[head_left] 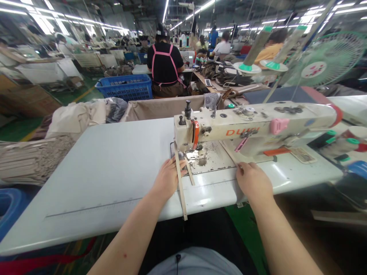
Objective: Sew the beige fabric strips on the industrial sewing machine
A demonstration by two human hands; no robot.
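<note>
My left hand rests on the table just left of the needle area, its fingers curled around a long narrow beige strip. That strip runs up along the machine head, and its lower end hangs past the table's front edge. A shorter beige strip lies beside the fingertips, near the presser foot. Closed in a pinch, my right hand grips the near end of another thin beige strip, which slants back across the bed of the sewing machine. The fingertips of both hands are partly hidden.
Along the front of the white table runs a printed ruler. Stacked fabric pieces and a blue tub stand at left. Thread cones and a green fan rise at right. Ahead, a person sits beside a blue basket.
</note>
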